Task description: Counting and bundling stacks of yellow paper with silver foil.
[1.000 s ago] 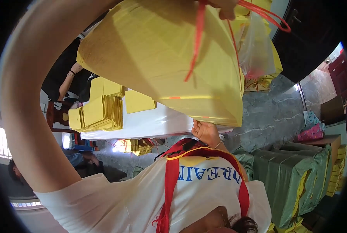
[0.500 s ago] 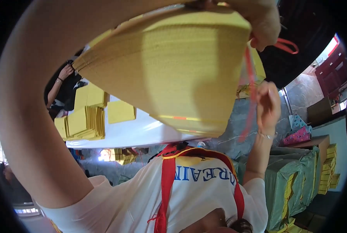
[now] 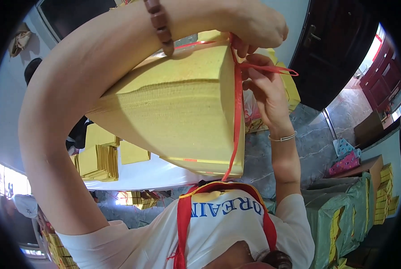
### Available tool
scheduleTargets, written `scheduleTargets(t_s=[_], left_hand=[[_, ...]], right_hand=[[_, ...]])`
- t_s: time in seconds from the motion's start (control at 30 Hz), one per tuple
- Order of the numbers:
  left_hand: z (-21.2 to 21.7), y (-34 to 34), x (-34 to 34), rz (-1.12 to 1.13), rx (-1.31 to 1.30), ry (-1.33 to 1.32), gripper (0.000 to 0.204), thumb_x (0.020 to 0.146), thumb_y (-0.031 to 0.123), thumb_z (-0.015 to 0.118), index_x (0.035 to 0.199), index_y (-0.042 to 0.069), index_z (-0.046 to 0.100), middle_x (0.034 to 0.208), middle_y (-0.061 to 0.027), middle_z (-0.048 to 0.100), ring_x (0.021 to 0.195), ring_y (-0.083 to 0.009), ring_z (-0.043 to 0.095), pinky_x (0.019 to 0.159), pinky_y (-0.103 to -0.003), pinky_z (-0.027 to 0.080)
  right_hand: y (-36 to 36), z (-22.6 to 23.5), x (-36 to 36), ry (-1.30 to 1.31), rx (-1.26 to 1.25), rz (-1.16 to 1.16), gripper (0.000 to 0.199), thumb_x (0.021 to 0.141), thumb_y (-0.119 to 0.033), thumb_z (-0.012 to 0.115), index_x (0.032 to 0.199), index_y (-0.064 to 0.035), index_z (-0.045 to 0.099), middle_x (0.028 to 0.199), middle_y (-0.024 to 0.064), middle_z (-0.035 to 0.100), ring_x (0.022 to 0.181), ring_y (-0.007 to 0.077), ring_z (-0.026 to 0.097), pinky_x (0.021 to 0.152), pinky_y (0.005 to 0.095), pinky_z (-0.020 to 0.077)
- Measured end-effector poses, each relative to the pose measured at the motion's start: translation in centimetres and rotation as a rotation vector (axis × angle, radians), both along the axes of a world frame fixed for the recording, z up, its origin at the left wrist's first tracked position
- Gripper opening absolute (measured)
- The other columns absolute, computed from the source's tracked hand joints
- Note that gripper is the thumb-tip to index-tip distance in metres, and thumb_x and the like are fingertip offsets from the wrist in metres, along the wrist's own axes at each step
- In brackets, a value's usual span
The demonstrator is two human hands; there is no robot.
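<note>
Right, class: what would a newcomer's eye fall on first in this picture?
First, the big yellow paper stack filling the upper middle. Next, the bright red ribbon down its right side, with the left hand and right hand close together near its upper part. Then the bulky green bundles at lower right.

A thick block of stacked yellow paper sheets (image 3: 178, 112) fills the middle of the view, its fine layered edges showing along the broad side and small orange marks near the lower edge. A flat, narrow red ribbon (image 3: 237, 121) runs down its right-hand side, the tail reaching past the bottom, while a slim loop juts rightward near the upper corner
</note>
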State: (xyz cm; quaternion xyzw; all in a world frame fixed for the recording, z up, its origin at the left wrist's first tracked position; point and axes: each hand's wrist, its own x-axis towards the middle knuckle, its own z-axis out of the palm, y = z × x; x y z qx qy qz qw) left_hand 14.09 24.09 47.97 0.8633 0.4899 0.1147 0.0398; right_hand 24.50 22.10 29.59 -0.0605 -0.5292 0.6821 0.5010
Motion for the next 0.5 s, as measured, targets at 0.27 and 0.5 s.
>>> scheduleTargets(t_s=[0.27,0.5], left_hand=[[3.2,-10.2,-1.1,0.156,-0.002,-0.051,0.046,0.081,0.004,0.038,0.125,-0.008,0.038,0.103,-0.0234,0.058,0.091,-0.0266,0.058,0.083,-0.032,0.046],[3.5,-13.6,-9.0,0.319,0.165,-0.533,0.047,0.092,0.027,0.045,0.127,-0.004,0.038,0.098,-0.0116,0.059,0.093,-0.0193,0.056,0.080,-0.030,0.046]], right_hand=[[0.1,1.9,-1.0,-0.185,0.149,0.275,0.022,0.089,-0.023,0.050,0.096,-0.0031,0.058,0.086,0.0025,0.059,0.073,0.0080,0.053,0.068,0.0222,0.0414],[0.3,2.5,-0.5,-0.064,0.067,0.319,0.019,0.093,-0.023,0.045,0.089,-0.0051,0.052,0.080,0.0004,0.056,0.072,0.0064,0.052,0.064,0.0199,0.0404]])
